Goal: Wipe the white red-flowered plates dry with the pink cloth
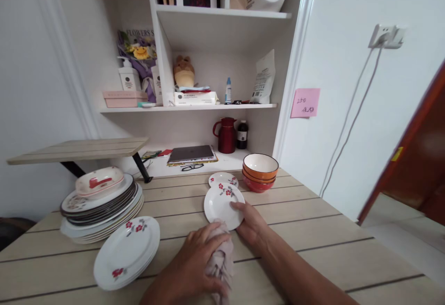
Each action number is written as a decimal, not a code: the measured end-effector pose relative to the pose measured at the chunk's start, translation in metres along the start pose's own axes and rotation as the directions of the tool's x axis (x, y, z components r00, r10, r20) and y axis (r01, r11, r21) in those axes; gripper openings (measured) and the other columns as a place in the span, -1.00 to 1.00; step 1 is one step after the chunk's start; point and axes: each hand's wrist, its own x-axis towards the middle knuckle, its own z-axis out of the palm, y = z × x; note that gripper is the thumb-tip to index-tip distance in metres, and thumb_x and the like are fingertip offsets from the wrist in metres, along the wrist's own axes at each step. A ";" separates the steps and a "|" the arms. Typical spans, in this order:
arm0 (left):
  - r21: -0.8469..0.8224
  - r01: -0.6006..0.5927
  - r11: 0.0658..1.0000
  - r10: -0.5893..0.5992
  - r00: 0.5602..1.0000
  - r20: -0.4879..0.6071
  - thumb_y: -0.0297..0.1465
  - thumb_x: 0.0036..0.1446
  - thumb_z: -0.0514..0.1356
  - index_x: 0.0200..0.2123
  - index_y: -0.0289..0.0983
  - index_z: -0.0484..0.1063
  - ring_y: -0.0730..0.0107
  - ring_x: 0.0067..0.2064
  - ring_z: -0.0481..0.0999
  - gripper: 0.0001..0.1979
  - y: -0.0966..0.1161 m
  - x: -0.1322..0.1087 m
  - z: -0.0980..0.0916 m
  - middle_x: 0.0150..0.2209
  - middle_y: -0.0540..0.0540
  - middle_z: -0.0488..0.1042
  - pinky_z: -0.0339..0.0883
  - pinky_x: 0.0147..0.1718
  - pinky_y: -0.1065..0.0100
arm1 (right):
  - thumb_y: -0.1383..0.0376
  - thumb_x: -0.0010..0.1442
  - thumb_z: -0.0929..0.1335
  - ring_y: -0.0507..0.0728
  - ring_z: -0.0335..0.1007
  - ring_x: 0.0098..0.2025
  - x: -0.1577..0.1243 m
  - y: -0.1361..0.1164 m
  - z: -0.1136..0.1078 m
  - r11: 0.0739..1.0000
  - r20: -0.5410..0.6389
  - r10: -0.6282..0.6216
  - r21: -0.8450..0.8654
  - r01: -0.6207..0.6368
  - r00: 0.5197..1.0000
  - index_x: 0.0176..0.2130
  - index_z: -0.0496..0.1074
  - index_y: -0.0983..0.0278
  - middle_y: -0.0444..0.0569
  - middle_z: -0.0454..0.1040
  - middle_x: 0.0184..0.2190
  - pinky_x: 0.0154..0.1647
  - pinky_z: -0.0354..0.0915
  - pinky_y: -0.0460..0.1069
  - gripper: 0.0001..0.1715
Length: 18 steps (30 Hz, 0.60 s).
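My right hand (252,224) grips the right rim of a small white plate (222,205) with red flowers, thumb on top and fingers beneath. The plate is raised and tilted toward me. In my left hand (194,258) is a crumpled pale pink cloth (221,258), its upper end against the plate's near edge. Behind the held plate lies another small flowered plate (222,178), partly covered by it. To the left sits a short stack of larger flowered plates (127,251).
A tall stack of plates (104,210) with an oval dish (100,182) on top stands at left, beside a raised wooden shelf (79,149). Nested bowls (260,171) stand at right. Behind are glasses (192,167), a laptop (191,153) and a red jug (226,136).
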 end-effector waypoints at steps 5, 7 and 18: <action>-0.073 -0.058 0.996 0.016 0.880 -0.474 -0.59 0.06 0.05 0.10 -0.07 0.37 0.30 0.08 0.42 -0.45 -0.002 0.008 -0.009 0.04 -0.10 0.44 0.30 0.09 0.23 | 0.30 0.09 0.43 0.20 0.54 -0.25 -0.008 -0.002 0.008 1.000 0.041 0.009 -0.020 -0.008 0.999 0.08 0.33 0.32 0.09 0.60 -0.19 -0.10 0.40 0.12 -0.44; -0.051 -0.021 0.998 -0.019 0.744 -0.668 -0.57 0.09 0.04 0.14 -0.09 0.33 0.27 0.12 0.38 -0.46 -0.007 0.010 -0.013 0.07 -0.12 0.41 0.28 0.12 0.18 | 0.30 0.10 0.43 0.21 0.55 -0.22 -0.012 0.001 0.013 0.999 0.023 0.028 -0.038 -0.027 0.999 0.11 0.31 0.30 0.09 0.59 -0.16 -0.06 0.39 0.14 -0.41; 0.172 0.215 0.961 -0.061 0.775 -0.629 -0.41 0.03 0.21 0.29 -0.19 0.10 -0.09 0.36 -0.04 -0.26 -0.036 0.019 0.026 0.35 -0.29 0.00 0.03 0.22 -0.15 | 0.18 0.17 0.40 0.22 0.53 -0.11 -0.029 0.024 0.027 0.985 0.180 0.162 0.024 -0.169 0.970 0.11 0.32 0.36 0.16 0.55 -0.06 -0.01 0.38 0.11 -0.43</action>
